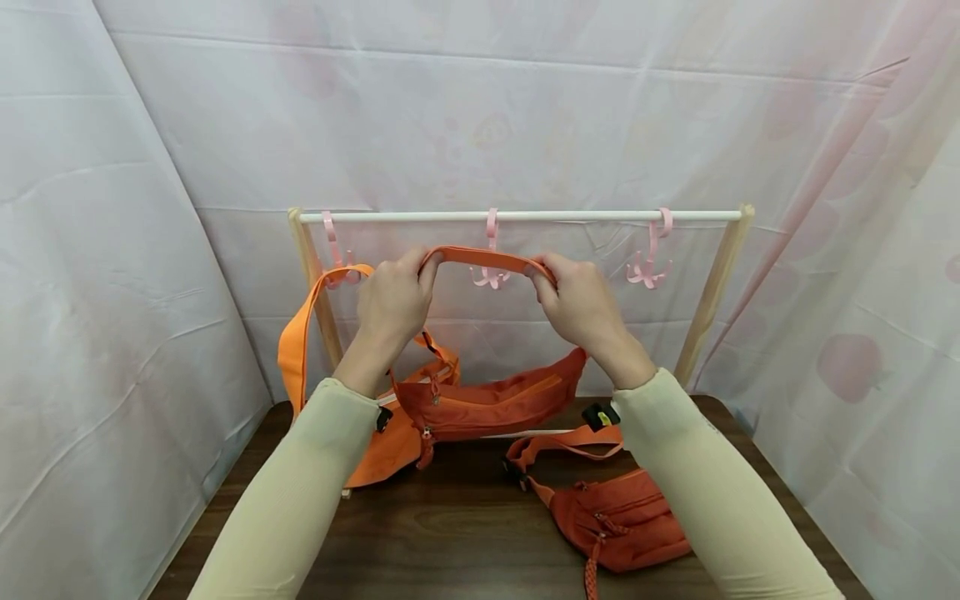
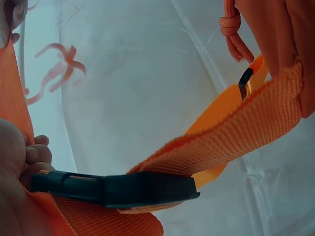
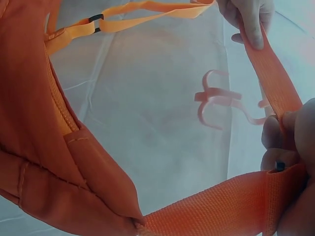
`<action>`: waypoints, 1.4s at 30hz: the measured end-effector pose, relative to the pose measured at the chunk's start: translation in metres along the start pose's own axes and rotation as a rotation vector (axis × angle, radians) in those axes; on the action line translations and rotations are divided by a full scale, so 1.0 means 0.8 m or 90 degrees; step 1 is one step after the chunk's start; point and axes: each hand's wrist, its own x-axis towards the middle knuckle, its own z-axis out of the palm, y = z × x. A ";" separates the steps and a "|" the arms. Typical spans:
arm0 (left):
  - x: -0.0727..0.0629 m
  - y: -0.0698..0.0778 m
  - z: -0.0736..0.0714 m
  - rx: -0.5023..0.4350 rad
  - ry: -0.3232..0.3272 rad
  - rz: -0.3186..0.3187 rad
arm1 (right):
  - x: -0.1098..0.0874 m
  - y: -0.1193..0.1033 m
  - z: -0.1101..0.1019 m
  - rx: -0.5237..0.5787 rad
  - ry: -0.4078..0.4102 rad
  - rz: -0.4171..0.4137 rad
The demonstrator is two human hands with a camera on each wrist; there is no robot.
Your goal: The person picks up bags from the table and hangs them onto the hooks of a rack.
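Both hands hold up the strap (image 1: pixel 480 257) of a rust-orange waist bag (image 1: pixel 495 408), and the bag hangs below between the forearms. My left hand (image 1: pixel 393 300) grips the strap on the left, with a black buckle (image 2: pixel 118 189) beside its fingers in the left wrist view. On the right, my right hand (image 1: pixel 581 304) pinches the strap between thumb and fingers. The stretch between the hands bows upward in front of the middle pink hook (image 1: pixel 491 277), overlapping it in the head view. Webbing (image 3: pixel 211 206) runs from the bag to my right hand.
A white rail (image 1: pixel 577 216) on wooden posts carries pink hooks, including a right one (image 1: pixel 651 268). A bright orange bag (image 1: pixel 386 450) hangs by its strap at the left hook (image 1: pixel 330 229). Another rust-orange waist bag (image 1: pixel 622 517) lies on the dark wooden table (image 1: pixel 450 542).
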 end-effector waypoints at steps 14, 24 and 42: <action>0.011 -0.012 0.023 -0.013 -0.030 -0.031 | 0.006 0.010 0.016 -0.021 -0.028 0.033; 0.015 -0.014 0.035 -0.008 -0.060 -0.058 | 0.006 0.016 0.021 -0.028 -0.035 0.037; 0.003 -0.021 0.050 -0.022 -0.097 -0.076 | 0.000 0.029 0.030 -0.029 -0.066 0.058</action>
